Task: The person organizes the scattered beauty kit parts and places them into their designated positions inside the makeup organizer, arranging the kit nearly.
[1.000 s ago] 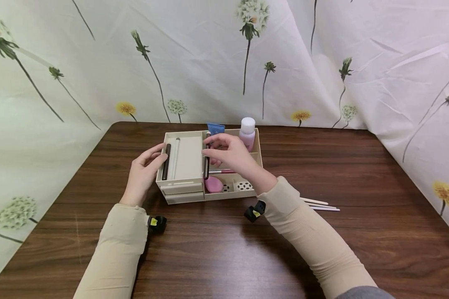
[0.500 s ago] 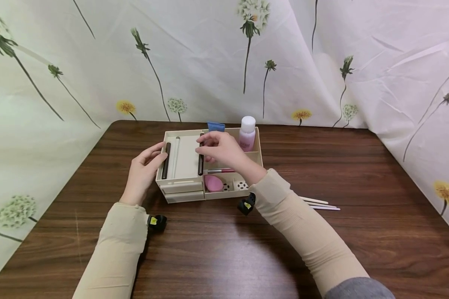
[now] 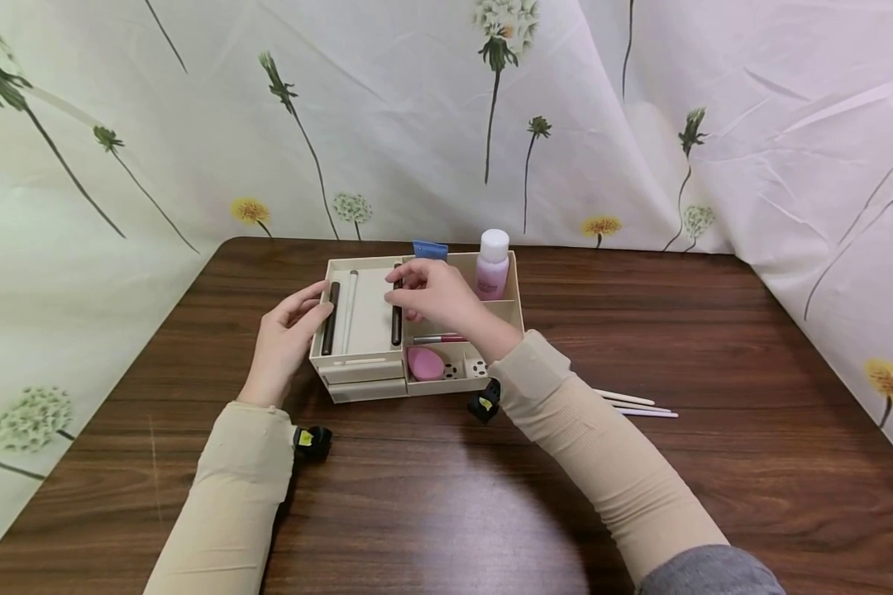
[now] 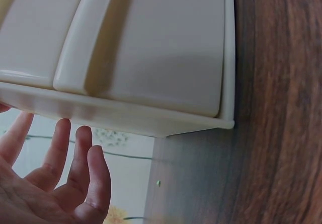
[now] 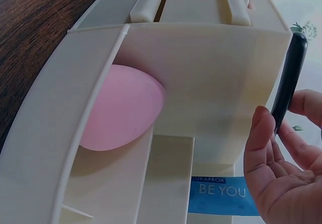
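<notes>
My right hand (image 3: pixel 450 299) pinches a slim dark pen-like stick (image 3: pixel 397 327) between thumb and fingers, over the right side of the top tray of a cream desktop organizer (image 3: pixel 365 374). In the right wrist view, that stick (image 5: pixel 291 73) stands along the tray's outer edge. At the organizer's left wall, my left hand (image 3: pixel 283 343) touches with its fingertips; the left wrist view has its fingers (image 4: pixel 80 156) mostly extended against the side. Inside the tray lie a second dark stick (image 3: pixel 331 321) and a thin pale stick (image 3: pixel 350 312).
The right compartments hold a pink makeup sponge (image 3: pixel 426 364), a brush with a reddish handle (image 3: pixel 439 338), a blue tube (image 3: pixel 430 250) and a white-capped pink bottle (image 3: pixel 493 268). Several thin pale sticks (image 3: pixel 640 406) lie on the wooden table (image 3: pixel 417 496). Behind hangs a flowered cloth (image 3: pixel 402 124).
My right hand has carried the dark stick leftward from over the right compartments to the right edge of the top tray. The left hand has stayed at the left wall.
</notes>
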Demonstrator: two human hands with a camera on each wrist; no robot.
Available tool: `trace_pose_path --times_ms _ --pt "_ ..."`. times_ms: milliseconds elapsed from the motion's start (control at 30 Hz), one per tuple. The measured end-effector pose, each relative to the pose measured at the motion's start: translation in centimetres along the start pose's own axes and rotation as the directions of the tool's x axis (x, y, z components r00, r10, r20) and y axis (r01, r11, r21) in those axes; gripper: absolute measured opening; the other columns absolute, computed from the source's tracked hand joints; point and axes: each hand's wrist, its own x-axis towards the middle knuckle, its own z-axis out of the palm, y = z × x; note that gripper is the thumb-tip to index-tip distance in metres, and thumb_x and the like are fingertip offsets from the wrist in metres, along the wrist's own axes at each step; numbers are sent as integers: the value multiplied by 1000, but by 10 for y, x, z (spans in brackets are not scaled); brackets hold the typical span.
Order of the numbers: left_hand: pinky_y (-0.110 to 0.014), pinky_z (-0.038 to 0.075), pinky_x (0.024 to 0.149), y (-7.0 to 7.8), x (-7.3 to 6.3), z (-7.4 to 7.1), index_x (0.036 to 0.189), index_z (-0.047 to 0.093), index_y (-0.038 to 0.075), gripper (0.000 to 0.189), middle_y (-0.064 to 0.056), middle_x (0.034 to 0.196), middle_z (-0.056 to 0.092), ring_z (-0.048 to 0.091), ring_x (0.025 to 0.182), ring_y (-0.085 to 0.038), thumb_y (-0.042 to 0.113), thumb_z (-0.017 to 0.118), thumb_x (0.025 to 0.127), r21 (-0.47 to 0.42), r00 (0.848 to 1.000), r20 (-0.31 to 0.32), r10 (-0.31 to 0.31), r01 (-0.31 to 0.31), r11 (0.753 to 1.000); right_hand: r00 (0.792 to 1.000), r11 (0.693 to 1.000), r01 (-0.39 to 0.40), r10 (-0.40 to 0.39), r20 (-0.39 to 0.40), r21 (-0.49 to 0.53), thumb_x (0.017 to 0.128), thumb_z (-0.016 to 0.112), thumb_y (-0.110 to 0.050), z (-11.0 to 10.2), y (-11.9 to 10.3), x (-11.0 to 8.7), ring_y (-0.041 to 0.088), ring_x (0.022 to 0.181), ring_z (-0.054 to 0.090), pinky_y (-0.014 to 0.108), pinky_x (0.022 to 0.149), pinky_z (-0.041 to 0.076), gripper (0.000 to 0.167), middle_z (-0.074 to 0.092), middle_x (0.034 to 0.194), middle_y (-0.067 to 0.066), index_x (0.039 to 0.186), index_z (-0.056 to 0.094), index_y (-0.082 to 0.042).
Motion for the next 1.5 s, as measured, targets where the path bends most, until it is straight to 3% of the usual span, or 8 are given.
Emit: trace_pose_path --times_ms 433,867,1233,1333,1500 --pt "-14 46 79 1 -1 1 141 57 17 48 20 101 59 56 98 1 34 62 96 -3 1000 -2 5 -5 1000 1000 999 16 -16 12 -52 92 69 -15 3 -2 3 13 64 61 43 77 57 30 59 83 2 120 66 -5" --pt "-13 46 79 -1 0 1 140 58 18 47 19 101 59 57 98 2 35 63 96 2 1000 -8 7 -7 1000 999 999 35 -35 26 -5 92 69 -15 -1 3 -5 13 67 61 45 79 57 32 59 84 3 122 66 -3" --pt "-15 46 80 -2 0 1 141 57 19 49 19 103 59 55 100 1 37 62 96 20 1000 -4 2 -2 1000 999 997 45 -45 8 55 91 70 -17 -10 9 -24 13 72 64 27 67 56 31 59 88 3 119 69 -4" --pt "-14 46 80 -2 0 1 141 57 20 49 19 104 59 55 100 1 37 62 96 17 1000 -2 0 0 1000 999 997 42 -42 1 66 91 70 -17 -13 10 -32 15 73 65 33 68 56 31 59 89 3 119 69 -5" --pt "-14 44 82 -2 0 1 141 58 20 48 20 102 59 55 101 1 36 63 96 2 1000 -7 8 -8 1000 999 995 46 -46 3 89 91 70 -18 -18 12 -43 28 83 69 43 74 58 30 59 91 3 119 69 -6"
